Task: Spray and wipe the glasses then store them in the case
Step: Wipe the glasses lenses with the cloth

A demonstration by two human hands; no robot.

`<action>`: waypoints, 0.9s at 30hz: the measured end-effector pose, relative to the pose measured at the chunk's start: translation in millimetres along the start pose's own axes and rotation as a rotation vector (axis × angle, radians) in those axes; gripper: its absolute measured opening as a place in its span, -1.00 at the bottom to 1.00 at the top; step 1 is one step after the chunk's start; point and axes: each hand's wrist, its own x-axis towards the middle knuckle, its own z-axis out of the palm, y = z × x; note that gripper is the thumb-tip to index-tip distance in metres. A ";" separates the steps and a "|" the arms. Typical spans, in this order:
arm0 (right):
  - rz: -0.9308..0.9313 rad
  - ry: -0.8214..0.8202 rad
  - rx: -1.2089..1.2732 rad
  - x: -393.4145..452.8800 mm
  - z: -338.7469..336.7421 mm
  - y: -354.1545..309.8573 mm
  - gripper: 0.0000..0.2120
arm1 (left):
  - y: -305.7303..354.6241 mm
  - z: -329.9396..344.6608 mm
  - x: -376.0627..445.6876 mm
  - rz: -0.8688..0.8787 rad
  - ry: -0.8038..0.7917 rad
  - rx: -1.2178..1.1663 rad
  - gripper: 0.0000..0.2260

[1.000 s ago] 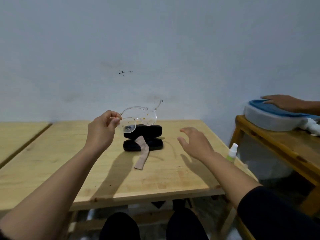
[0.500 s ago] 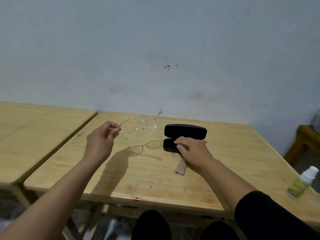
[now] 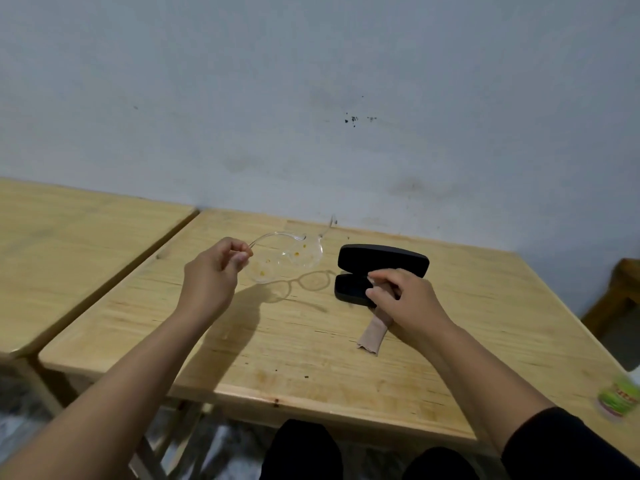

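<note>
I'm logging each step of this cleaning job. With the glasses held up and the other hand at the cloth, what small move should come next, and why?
Probably lift the cloth clear of the open case. The right hand already pinches it, while the left hand holds the glasses by a temple above the table, their lenses spotted yellow. The spray bottle sits far right, untouched.

A pale wooden worktop (image 3: pixel 294 344) stands against the wall and carries the things. Toward its back sits an open black glasses case (image 3: pixel 379 271), lid raised, its base resting flat on the wood. A narrow beige cloth (image 3: pixel 374 336) runs from the case's base toward the worktop's near edge, its free end lying on the wood. Well to the right of the case, at the near right corner, is a blurred green-labelled bottle (image 3: pixel 618 398). Left of the case, across a narrow gap, stands a second wooden worktop (image 3: pixel 69 237).
</note>
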 end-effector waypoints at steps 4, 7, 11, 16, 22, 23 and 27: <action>-0.047 -0.070 -0.053 -14.3 -5.9 2.2 -0.66 | 3.1 5.9 -3.2 0.005 -0.013 -0.015 -0.87; -0.046 -0.114 -0.090 -22.7 -6.8 6.9 -0.67 | 3.3 8.8 -6.0 0.006 -0.020 -0.012 -0.86; -0.026 -0.130 -0.149 -26.3 -5.2 10.8 -0.75 | 2.6 10.8 -7.4 0.005 -0.028 -0.010 -0.85; -0.028 -0.103 -0.183 -26.6 0.6 10.9 -0.91 | 4.6 12.9 -11.3 0.012 -0.035 -0.015 -0.84; 0.056 0.090 -0.029 -28.8 1.8 3.3 -0.92 | 3.4 18.9 -15.7 0.003 -0.053 -0.022 -0.86; 0.102 0.133 0.087 -30.2 1.7 -0.2 -0.93 | 3.7 20.8 -16.7 0.004 -0.059 -0.024 -0.86; 0.271 0.208 0.639 -31.4 1.4 -16.4 -0.92 | 8.4 30.2 -21.8 0.012 -0.091 -0.050 -0.86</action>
